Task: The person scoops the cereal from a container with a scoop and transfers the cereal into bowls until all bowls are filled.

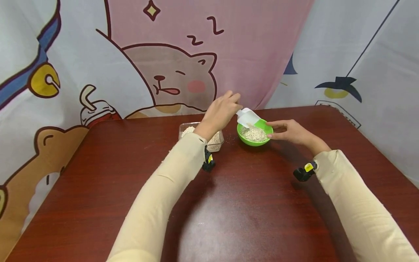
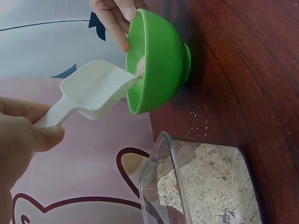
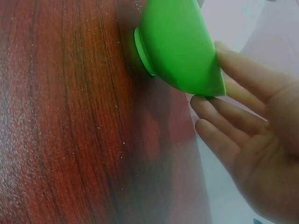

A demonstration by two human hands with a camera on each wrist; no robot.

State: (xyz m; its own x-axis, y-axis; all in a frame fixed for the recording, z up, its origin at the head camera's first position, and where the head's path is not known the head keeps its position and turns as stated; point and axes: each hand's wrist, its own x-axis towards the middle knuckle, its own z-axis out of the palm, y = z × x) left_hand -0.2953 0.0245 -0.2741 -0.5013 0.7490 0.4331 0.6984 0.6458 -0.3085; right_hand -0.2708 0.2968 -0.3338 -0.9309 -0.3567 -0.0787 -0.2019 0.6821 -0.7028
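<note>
While tipping oats from white scoop (image 1: 247, 117) into green bowl (image 1: 255, 134), pinching handle with left hand (image 1: 220, 112) at nine o'clock; right hand (image 1: 289, 131) fingers relaxed, steadying rim; probably needing refilling from clear container (image 1: 201, 135).

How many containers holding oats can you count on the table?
2: a green bowl by the right hand, and a clear tub partly behind the left hand. None else shows.

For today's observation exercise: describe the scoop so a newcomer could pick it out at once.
On the dark red wooden table, find the small green plastic bowl of pale grain. Tipped over its rim is the white plastic scoop, its handle gripped by the left hand. It is the only white tool; the clear plastic tub alongside is transparent.
</note>
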